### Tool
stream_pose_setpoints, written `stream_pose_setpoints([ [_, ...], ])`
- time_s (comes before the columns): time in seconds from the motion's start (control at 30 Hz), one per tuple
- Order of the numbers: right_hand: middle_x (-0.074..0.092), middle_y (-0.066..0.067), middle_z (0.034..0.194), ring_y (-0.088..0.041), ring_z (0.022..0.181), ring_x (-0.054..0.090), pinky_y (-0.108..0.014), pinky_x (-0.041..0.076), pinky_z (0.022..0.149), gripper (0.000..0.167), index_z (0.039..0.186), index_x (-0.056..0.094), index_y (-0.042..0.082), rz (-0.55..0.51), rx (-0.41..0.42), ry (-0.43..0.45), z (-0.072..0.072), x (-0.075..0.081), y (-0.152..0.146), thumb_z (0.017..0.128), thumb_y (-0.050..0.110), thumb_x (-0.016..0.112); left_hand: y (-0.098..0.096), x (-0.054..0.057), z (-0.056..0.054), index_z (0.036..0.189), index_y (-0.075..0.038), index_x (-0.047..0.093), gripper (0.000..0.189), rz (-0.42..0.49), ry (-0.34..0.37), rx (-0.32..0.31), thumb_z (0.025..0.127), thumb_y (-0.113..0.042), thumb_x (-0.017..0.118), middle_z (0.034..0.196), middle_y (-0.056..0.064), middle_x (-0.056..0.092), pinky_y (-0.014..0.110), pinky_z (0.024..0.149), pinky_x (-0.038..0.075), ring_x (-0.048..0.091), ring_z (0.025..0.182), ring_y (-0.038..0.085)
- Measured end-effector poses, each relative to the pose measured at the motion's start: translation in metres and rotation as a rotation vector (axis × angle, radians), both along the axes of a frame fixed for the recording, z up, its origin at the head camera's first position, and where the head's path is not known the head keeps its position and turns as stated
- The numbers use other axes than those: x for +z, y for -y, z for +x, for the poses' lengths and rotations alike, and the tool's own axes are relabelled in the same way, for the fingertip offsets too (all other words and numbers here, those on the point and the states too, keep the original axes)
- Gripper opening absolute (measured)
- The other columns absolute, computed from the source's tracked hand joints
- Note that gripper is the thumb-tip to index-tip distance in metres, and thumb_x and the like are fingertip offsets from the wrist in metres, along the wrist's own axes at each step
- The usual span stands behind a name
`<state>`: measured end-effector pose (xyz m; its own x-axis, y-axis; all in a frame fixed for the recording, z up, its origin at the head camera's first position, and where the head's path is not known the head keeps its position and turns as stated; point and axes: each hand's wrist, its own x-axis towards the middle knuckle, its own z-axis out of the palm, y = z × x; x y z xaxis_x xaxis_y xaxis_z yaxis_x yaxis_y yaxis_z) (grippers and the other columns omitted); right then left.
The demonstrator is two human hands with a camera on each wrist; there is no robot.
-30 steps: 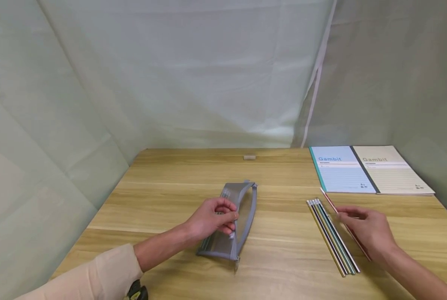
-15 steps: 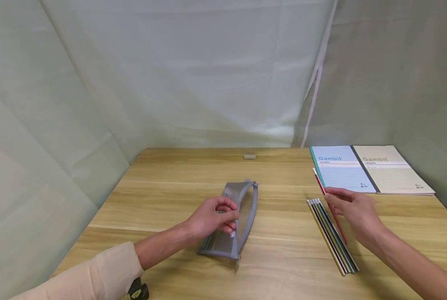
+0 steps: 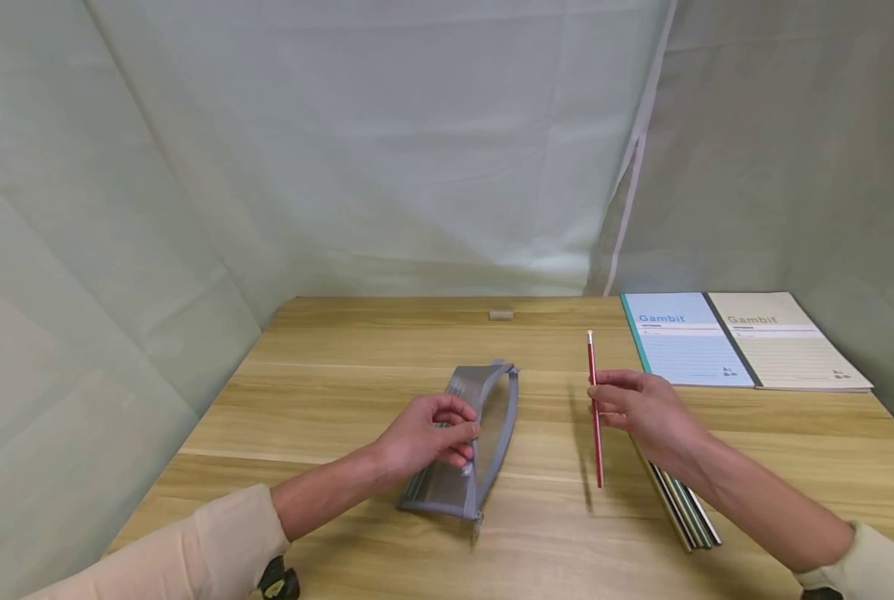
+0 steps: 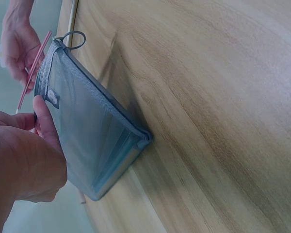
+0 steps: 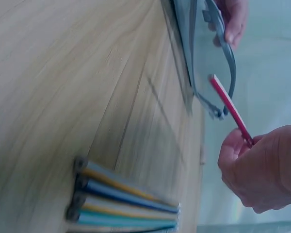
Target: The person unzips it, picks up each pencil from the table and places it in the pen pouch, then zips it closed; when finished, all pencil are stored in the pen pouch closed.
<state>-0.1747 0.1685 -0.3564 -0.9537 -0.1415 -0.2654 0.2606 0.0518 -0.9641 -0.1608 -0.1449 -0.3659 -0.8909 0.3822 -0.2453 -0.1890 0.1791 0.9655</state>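
Note:
My left hand [image 3: 427, 433] pinches one edge of the opening of a grey mesh zip pencil case [image 3: 444, 492], which stands on the table with its mouth gaping to the right. Through the mesh in the left wrist view, long thin shapes show inside the pencil case [image 4: 97, 126]. Between thumb and fingers, my right hand [image 3: 649, 412] grips a red pencil [image 3: 596, 442] nearly upright above the table, its white-tipped end upward, right of the pencil case. Under the right wrist lies a row of several striped pencils [image 3: 682, 508], partly hidden by the hand and forearm.
A blue notebook [image 3: 694, 350] and a cream notebook [image 3: 787, 350] lie side by side at the back right of the wooden table [image 3: 342, 333]. Near the back edge sits a small grey block [image 3: 501, 315]. Pale fabric walls [image 3: 417, 167] close in behind and at the sides.
My right hand has lifted the red pencil from beside the row and carried it left toward the pencil case, turning it more upright. The left hand keeps its hold.

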Motion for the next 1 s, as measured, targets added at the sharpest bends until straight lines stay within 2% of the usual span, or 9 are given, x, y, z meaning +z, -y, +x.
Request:
stream_pose_setpoints([
  [0.1,0.063,-0.011,0.113,-0.016,0.093,0.068,-0.028,0.064,0.084,0.041,0.139,0.047,-0.017,-0.057,0.022,-0.007,0.000,-0.001,0.011,0.107,0.003,0.061,0.000,0.000,0.000,0.118,0.009,0.060,0.020,0.000,0.002,0.001,0.104,-0.003,0.068,0.099,0.015,0.066,0.026,0.070,0.065,0.071,0.077,0.015],
  [0.53,0.071,-0.010,0.100,-0.017,0.088,0.074,-0.034,0.065,0.088,0.032,0.128,0.048,-0.018,-0.223,0.052,-0.021,0.001,-0.009,0.053,0.103,-0.005,0.064,-0.002,0.000,0.000,0.118,0.008,0.062,0.019,-0.007,0.000,-0.001,0.103,-0.003,0.068,0.098,0.013,0.066,0.028,0.070,0.065,0.071,0.076,0.015],
  [0.73,0.073,-0.015,0.100,-0.018,0.087,0.075,-0.034,0.065,0.086,0.029,0.126,0.051,-0.018,-0.231,0.037,-0.026,0.001,-0.013,0.067,0.103,-0.006,0.064,-0.004,0.000,-0.001,0.118,0.009,0.062,0.020,-0.011,0.001,0.001,0.103,-0.003,0.068,0.097,0.013,0.066,0.028,0.069,0.065,0.071,0.076,0.015],
  [0.9,0.075,-0.019,0.101,-0.019,0.084,0.076,-0.034,0.066,0.084,0.029,0.125,0.054,-0.017,-0.221,0.039,0.007,0.003,-0.019,0.077,0.101,-0.005,0.067,-0.004,-0.001,-0.001,0.118,0.008,0.061,0.019,-0.017,0.002,0.002,0.103,-0.003,0.068,0.098,0.013,0.066,0.028,0.070,0.066,0.071,0.076,0.015],
  [1.0,0.075,-0.017,0.097,-0.018,0.080,0.076,-0.034,0.067,0.081,0.028,0.123,0.055,-0.016,-0.217,0.054,0.025,0.005,-0.023,0.083,0.101,-0.005,0.068,-0.004,-0.001,-0.001,0.118,0.008,0.061,0.020,-0.018,-0.001,0.002,0.103,-0.003,0.068,0.098,0.013,0.066,0.029,0.070,0.066,0.071,0.076,0.015],
])
